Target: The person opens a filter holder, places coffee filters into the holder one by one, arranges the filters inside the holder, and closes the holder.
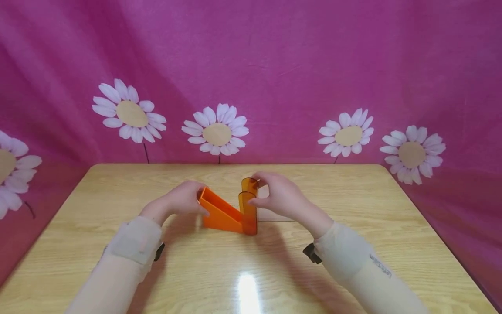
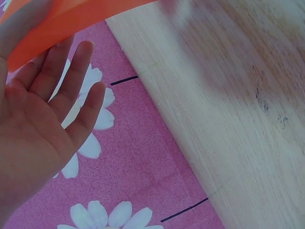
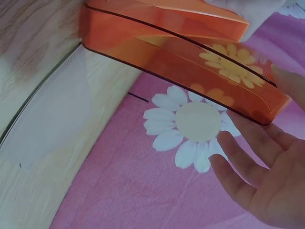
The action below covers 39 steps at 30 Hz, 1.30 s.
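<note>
Both hands are busy here, with 12 o'clock being the far edge of the bench [image 1: 196,270]. Left hand [image 1: 182,198] is gripping the tall end of an opaque orange plastic wedge-shaped box [image 1: 221,217] between thumb and fingers, with a couple of fingers hanging loose in the left wrist view. Right hand [image 1: 282,196] has the top of a see-through amber plastic channel with dark edges [image 1: 249,213] pinched, thumb on one face and a finger on the other, remaining fingers relaxed and spread.

The bit that matters, imo, is how the two pieces meet. The box sits at about 4 o'clock from the left hand, long axis running 10 to 4, its rim sloping down to the low end. That low end comes right up to the foot of the channel, which stands pretty much upright, about 8 o'clock from the right hand. Looks like contact, but can't tell if one's seated in the other. Right hand's clearly the nearer one to the channel.

There's also a pale flat thin-edged panel [image 1: 270,215] on the bench at 4 o'clock from the channel's top, partly hidden.
</note>
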Available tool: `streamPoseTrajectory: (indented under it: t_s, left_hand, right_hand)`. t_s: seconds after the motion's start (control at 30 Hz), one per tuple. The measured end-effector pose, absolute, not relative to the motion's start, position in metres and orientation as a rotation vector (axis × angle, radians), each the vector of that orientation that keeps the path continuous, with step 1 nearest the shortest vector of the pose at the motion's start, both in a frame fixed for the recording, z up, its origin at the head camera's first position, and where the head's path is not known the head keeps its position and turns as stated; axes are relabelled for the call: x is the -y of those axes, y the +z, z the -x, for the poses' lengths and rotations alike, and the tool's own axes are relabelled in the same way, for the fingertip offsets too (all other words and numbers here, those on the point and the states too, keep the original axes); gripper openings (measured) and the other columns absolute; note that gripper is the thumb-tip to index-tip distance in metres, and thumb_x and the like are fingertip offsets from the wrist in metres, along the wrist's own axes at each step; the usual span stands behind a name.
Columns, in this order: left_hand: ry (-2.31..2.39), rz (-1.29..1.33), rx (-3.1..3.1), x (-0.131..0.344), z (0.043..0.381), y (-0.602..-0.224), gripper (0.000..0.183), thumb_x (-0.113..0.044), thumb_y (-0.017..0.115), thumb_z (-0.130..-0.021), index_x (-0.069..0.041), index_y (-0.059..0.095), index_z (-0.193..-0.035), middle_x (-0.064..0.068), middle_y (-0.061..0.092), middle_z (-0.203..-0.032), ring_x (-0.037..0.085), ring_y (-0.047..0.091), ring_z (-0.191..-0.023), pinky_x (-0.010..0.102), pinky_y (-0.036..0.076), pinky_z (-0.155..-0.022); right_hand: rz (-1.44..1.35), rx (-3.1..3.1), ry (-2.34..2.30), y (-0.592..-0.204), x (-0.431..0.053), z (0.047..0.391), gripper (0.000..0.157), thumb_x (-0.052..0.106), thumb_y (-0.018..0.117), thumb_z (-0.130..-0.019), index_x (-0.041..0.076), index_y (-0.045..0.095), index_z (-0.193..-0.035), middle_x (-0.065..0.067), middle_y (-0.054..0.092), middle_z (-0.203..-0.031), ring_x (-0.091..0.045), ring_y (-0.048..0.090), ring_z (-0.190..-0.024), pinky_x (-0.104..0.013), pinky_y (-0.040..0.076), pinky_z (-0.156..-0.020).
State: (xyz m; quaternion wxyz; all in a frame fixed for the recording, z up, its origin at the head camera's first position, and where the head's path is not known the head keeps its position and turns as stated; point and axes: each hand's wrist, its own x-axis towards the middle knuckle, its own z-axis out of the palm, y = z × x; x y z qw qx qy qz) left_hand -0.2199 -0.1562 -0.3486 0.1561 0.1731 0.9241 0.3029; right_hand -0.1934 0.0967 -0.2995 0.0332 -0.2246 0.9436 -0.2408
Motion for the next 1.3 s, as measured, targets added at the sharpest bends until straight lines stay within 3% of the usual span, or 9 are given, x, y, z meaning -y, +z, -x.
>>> streamPoseTrajectory:
  t_s: [0.53,1.1,1.3]
  left_hand:
    - [0.884,-0.534,-2.631,0.161,0.218,-0.350,0.030,-0.008,0.077,-0.072,-0.006,0.063,-0.098,0.003,0.066,-0.091,0.017,0.057,-0.081,0.038,0.048,-0.085]
    - [0.824,-0.588,-2.663,0.166,0.218,-0.348,0.029,-0.008,0.077,-0.070,-0.005,0.059,-0.093,0.004,0.063,-0.087,0.017,0.054,-0.078,0.035,0.046,-0.080]
    - [0.803,-0.504,-2.641,0.167,0.218,-0.347,0.031,-0.008,0.077,-0.071,-0.004,0.064,-0.098,0.004,0.066,-0.090,0.017,0.057,-0.079,0.035,0.049,-0.082]
  right_hand:
    - [0.714,-2.856,-0.766,-0.298,-0.122,0.193,0.035,0.024,0.074,-0.077,0.010,0.061,-0.106,-0.004,0.066,-0.102,-0.024,0.059,-0.102,-0.042,0.046,-0.092]
    - [0.661,-2.753,-0.944,-0.312,-0.148,0.202,0.034,0.019,0.072,-0.077,0.008,0.060,-0.107,-0.006,0.065,-0.102,-0.024,0.059,-0.100,-0.044,0.047,-0.088]
    - [0.693,-2.731,-0.959,-0.317,-0.156,0.205,0.033,0.015,0.072,-0.078,0.004,0.060,-0.107,-0.008,0.066,-0.100,-0.024,0.060,-0.097,-0.046,0.047,-0.088]
